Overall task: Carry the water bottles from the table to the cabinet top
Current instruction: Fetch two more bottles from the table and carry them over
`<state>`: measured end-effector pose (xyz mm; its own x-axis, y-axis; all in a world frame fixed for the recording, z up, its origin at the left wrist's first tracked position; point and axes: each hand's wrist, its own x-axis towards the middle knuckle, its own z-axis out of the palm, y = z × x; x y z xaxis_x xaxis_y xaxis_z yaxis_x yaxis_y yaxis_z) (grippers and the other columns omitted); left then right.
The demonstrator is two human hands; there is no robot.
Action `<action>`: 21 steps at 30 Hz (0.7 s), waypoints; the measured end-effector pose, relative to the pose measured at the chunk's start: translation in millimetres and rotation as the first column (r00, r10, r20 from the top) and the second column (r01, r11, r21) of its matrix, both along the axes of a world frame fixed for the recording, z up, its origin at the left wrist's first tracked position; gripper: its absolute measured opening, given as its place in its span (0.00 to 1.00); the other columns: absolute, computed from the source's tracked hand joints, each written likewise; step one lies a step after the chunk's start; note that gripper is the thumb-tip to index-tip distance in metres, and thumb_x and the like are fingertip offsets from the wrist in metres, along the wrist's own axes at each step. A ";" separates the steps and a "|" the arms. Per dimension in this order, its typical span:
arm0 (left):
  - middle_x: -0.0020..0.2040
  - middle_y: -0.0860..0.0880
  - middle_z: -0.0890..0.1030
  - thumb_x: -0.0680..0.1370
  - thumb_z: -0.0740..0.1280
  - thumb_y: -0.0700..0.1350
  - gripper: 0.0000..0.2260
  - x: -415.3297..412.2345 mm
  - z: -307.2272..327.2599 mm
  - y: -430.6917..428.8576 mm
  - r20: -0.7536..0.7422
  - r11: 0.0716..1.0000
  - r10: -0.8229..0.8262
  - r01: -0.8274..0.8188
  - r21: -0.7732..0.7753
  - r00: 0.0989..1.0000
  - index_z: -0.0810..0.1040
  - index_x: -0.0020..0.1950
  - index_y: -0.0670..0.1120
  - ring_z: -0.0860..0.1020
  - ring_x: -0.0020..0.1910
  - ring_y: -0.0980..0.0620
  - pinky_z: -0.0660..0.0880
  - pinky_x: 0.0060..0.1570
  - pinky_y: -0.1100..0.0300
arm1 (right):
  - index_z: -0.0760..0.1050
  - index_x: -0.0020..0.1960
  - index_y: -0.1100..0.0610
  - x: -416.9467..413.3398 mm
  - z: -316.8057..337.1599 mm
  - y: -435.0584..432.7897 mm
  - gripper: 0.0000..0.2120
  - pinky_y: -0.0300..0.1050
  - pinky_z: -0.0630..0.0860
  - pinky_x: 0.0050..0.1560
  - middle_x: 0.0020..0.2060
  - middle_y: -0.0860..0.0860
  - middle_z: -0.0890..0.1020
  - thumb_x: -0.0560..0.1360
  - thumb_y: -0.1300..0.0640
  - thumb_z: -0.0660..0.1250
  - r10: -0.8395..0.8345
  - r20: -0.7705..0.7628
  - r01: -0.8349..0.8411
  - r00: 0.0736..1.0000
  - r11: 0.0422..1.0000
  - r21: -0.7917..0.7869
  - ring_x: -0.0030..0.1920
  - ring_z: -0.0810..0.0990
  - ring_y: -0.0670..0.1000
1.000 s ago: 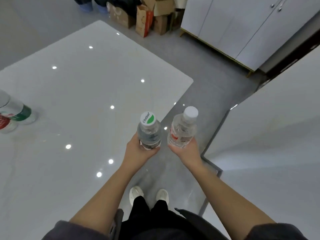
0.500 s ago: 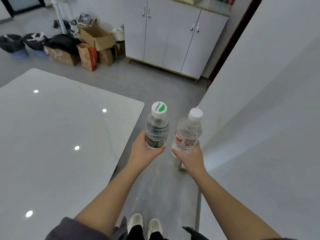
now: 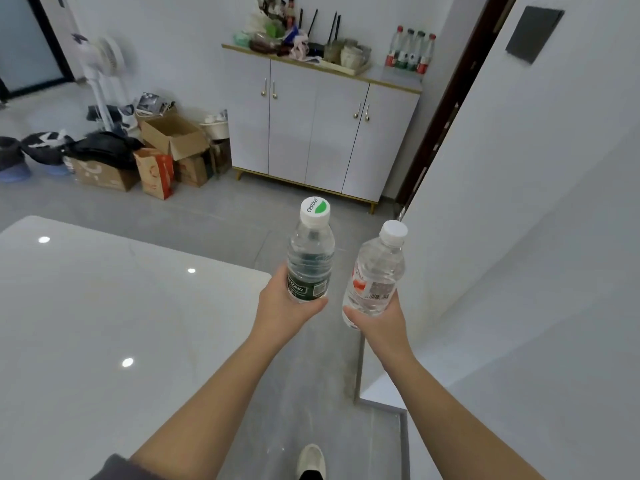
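Nearest, at 6 o'clock: white shoe (image 3: 311,460) on grey floor (image 3: 214,216). Left hand (image 3: 282,308) grip clamped round green-label bottle (image 3: 309,252), upright, over floor. Right hand (image 3: 379,322) grip clamped round red-label bottle (image 3: 375,271), tilted toward 1 o'clock. White tabletop (image 3: 86,323) at 9 o'clock. Farthest, at 12 o'clock: cabinet (image 3: 322,133), four bottles (image 3: 410,51) upright on top at right end.

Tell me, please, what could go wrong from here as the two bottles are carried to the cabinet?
1. The cabinet top is crowded: four bottles and a tray of cups leave only a small bare patch, so setting down could topple something.
2. The right hand holds the red-label bottle low near its base, tilted; it might slip.
3. The path between the table and the wall is narrow.
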<state>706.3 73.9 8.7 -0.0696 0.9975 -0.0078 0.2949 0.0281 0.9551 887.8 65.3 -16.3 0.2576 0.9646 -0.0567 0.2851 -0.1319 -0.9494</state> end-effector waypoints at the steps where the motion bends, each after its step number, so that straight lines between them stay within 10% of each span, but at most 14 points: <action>1: 0.47 0.59 0.80 0.66 0.79 0.46 0.23 3.9 0.8 9.4 0.003 1.000 -0.001 0.001 -0.003 1.000 0.73 0.56 0.55 0.78 0.46 0.62 0.71 0.41 0.73 | 0.68 0.59 0.41 3.0 0.7 10.2 0.30 0.31 0.74 0.40 0.47 0.37 0.80 0.66 0.59 0.79 -0.002 -0.003 0.002 1.000 1.000 0.001 0.46 0.81 0.38; 21: 0.46 0.60 0.78 0.66 0.79 0.43 0.23 72.1 16.3 218.1 0.033 1.000 0.011 -0.011 -0.003 0.999 0.72 0.54 0.55 0.77 0.44 0.65 0.71 0.36 0.75 | 0.67 0.63 0.42 68.2 9.7 222.7 0.31 0.30 0.73 0.44 0.51 0.38 0.79 0.67 0.58 0.78 0.016 0.004 -0.016 1.000 1.000 0.025 0.50 0.79 0.40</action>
